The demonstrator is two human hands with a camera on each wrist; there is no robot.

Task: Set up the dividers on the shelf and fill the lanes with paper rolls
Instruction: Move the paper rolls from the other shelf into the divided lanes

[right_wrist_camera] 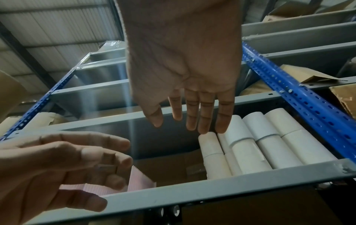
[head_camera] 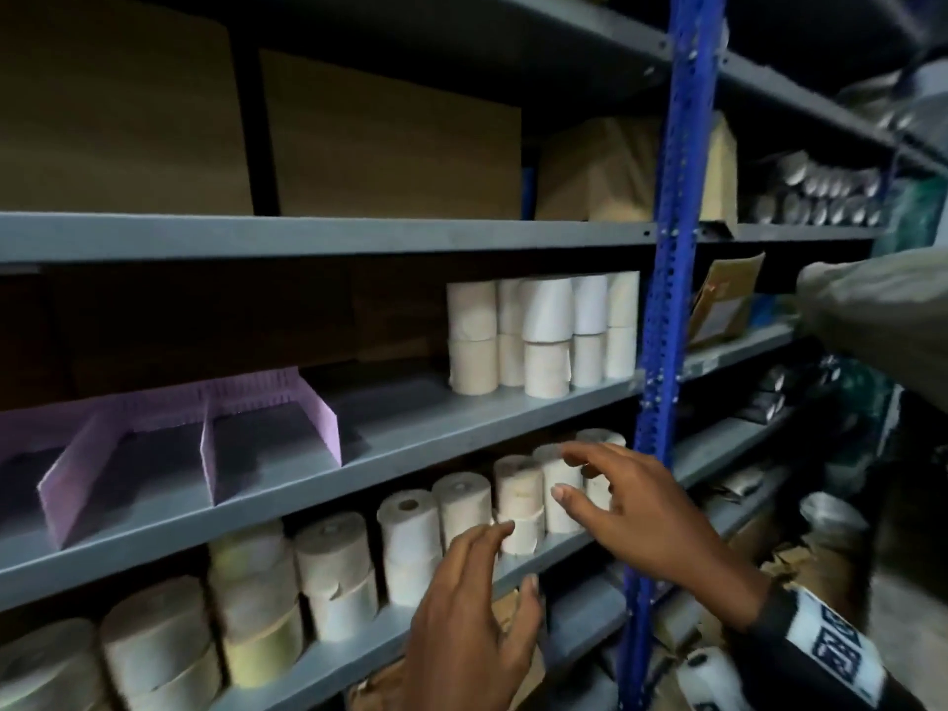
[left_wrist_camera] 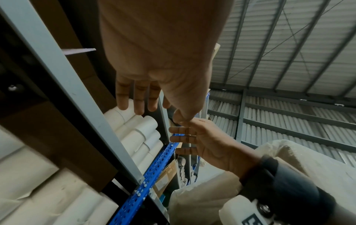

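Pale purple plastic dividers [head_camera: 205,433] already stand on the grey metal shelf [head_camera: 410,428], their lanes unfilled. Cream paper rolls [head_camera: 538,333] wait stacked at its right end. Left hand [head_camera: 472,602] and right hand [head_camera: 631,500] reach forward, fingers spread, grasping nothing.

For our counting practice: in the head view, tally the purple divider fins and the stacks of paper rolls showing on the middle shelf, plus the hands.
Purple divider fins: 3
Stacks of paper rolls: 5
Hands: 2 (left hand, right hand)
Total: 10
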